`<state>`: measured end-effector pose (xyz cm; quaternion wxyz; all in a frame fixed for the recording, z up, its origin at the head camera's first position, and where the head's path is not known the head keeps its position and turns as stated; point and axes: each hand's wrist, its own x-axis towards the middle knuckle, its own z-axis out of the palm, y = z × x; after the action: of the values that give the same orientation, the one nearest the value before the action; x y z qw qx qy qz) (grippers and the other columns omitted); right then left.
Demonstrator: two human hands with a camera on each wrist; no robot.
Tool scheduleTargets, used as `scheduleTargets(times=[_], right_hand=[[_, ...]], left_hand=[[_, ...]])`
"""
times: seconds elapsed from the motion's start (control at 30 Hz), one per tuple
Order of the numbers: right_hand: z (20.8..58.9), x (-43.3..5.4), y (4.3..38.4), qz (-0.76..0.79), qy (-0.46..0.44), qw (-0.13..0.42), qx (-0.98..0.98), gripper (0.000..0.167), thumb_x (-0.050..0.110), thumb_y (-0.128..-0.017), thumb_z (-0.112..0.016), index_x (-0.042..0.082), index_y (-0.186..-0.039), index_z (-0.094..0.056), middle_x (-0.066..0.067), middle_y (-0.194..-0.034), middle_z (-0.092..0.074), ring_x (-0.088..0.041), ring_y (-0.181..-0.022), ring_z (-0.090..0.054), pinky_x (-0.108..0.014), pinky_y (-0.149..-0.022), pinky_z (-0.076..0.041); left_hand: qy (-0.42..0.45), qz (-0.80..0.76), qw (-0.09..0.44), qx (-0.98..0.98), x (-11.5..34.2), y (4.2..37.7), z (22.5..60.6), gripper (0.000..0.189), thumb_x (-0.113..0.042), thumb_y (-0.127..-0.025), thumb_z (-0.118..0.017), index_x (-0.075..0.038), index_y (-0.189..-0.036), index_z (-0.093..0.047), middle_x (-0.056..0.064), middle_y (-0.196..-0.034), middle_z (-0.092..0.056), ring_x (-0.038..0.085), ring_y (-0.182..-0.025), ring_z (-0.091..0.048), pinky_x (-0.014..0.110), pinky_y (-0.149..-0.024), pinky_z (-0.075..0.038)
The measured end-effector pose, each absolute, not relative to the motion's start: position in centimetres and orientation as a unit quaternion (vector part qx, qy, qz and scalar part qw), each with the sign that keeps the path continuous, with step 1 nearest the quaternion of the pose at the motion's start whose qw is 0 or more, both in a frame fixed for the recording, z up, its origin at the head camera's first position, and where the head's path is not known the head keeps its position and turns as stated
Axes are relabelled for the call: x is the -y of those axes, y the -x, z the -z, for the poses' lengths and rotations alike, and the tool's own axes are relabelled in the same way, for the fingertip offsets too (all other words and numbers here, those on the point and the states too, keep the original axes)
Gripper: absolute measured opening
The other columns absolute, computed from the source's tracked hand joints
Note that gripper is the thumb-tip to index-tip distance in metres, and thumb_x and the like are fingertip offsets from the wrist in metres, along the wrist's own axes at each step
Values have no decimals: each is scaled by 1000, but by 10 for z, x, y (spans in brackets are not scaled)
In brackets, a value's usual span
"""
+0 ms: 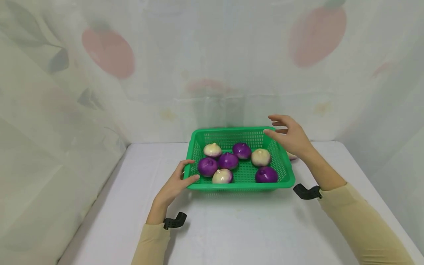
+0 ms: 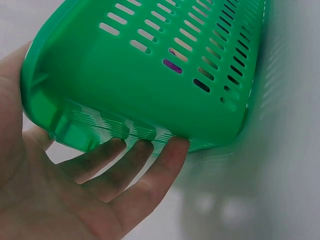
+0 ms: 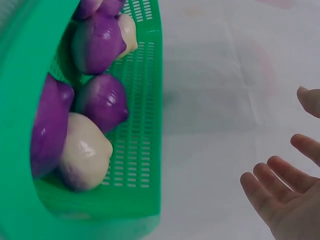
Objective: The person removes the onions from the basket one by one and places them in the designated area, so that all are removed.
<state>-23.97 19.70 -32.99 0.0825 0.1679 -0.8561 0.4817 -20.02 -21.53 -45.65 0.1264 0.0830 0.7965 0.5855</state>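
Note:
A green plastic basket (image 1: 245, 186) with slotted walls holds several purple-and-cream turnips, some showing the purple side (image 1: 208, 167) and some the cream side (image 1: 261, 157). At the basket's left end, my left hand (image 1: 175, 184) grips the rim. Its fingers (image 2: 145, 187) bear against the outer wall from below in the left wrist view. Above the basket's back right corner, my right hand (image 1: 288, 135) is held in the air, its fingers spread apart from the thumb and holding nothing. Another turnip (image 1: 292, 156) is outside the basket on the right, mostly hidden behind the right hand and basket rim.
The basket is over a white-covered table (image 1: 225, 228). A pale curtain (image 1: 212, 55) with faded fruit prints hangs behind the table and along both sides. Each wrist carries a black camera mount, such as the one on the right wrist (image 1: 307, 192).

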Motion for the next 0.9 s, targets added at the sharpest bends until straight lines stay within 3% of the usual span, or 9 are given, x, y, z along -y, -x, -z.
scheduleTargets(times=[0.9], right_hand=[[359,-141,259,-464,-194,15,864,59,33,-96,-73,4,-144,-53,-14,-144,-53,-35,-128,-54,-46,-102,-47]], left_hand=[[-82,-584,125,-798,214,200,457,69,-42,-95,-73,-26,-150,-35,15,-155,-33,35,-133,-45,53,-102,-41]])
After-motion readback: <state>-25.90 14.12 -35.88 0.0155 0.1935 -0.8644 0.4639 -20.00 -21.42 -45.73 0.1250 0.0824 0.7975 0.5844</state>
